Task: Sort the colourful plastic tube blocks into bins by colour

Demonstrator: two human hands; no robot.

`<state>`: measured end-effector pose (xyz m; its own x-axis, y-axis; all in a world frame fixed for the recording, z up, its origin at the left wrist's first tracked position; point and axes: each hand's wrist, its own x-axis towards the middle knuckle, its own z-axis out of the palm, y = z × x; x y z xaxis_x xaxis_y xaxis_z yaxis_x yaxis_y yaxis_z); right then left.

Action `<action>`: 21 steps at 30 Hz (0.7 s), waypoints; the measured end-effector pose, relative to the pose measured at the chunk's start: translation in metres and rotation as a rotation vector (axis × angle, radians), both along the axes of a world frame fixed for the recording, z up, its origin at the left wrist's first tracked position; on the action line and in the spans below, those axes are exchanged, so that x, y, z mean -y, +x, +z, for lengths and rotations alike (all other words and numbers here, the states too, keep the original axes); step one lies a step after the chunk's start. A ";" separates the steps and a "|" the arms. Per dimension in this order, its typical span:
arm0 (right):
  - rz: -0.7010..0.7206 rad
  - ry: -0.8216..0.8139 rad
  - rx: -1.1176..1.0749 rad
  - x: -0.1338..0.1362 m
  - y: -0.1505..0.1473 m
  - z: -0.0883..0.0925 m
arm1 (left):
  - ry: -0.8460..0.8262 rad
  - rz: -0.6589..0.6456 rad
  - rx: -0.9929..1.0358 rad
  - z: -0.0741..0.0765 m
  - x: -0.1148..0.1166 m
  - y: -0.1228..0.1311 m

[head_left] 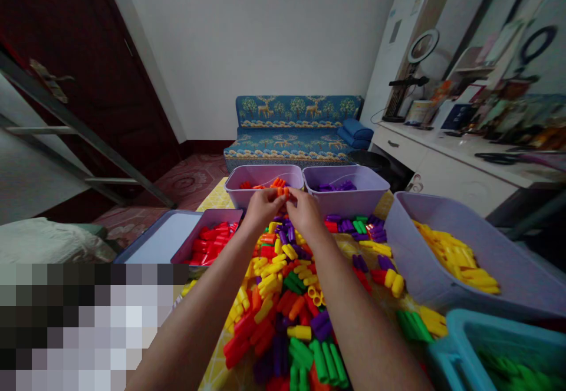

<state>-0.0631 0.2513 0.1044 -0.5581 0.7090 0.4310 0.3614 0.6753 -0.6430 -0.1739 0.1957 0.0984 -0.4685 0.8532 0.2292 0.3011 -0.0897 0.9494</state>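
Both hands meet over the far part of the table, at the near edge of two lilac bins. My left hand (264,205) and my right hand (304,207) are closed on small orange plastic pieces (283,191) between their fingertips. Behind them, the left lilac bin (234,186) holds orange pieces, and the right lilac bin (371,193) holds purple ones. Beneath my forearms lies a mixed pile of yellow, red, green, purple and orange pieces (294,282) on a yellow patterned cloth (216,199).
Red pieces fill a bin (177,252) at left, beside a pale lid (161,237). At right stand a large lilac bin (407,261) with yellow pieces and a teal basket (453,332) with green ones. A blue sofa (296,137) and a cluttered white desk (446,173) are beyond.
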 end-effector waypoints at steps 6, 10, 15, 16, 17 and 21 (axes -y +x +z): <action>-0.107 0.026 0.047 -0.026 -0.039 0.037 | -0.154 0.089 -0.025 0.053 -0.035 -0.028; -0.135 -0.099 -0.179 -0.024 -0.046 0.007 | -0.123 0.361 -0.254 0.039 -0.035 -0.032; -0.111 -0.196 -0.151 -0.006 -0.014 -0.035 | 0.072 0.294 -0.515 -0.009 0.005 -0.016; -0.105 -0.204 -0.097 -0.003 -0.005 -0.040 | 0.013 0.259 -0.549 -0.018 0.016 -0.011; -0.102 -0.209 -0.035 0.000 0.004 -0.045 | -0.080 0.236 -0.600 -0.026 0.028 -0.006; -0.084 -0.215 0.312 0.010 0.035 -0.055 | -0.524 0.218 -0.821 -0.049 0.065 0.011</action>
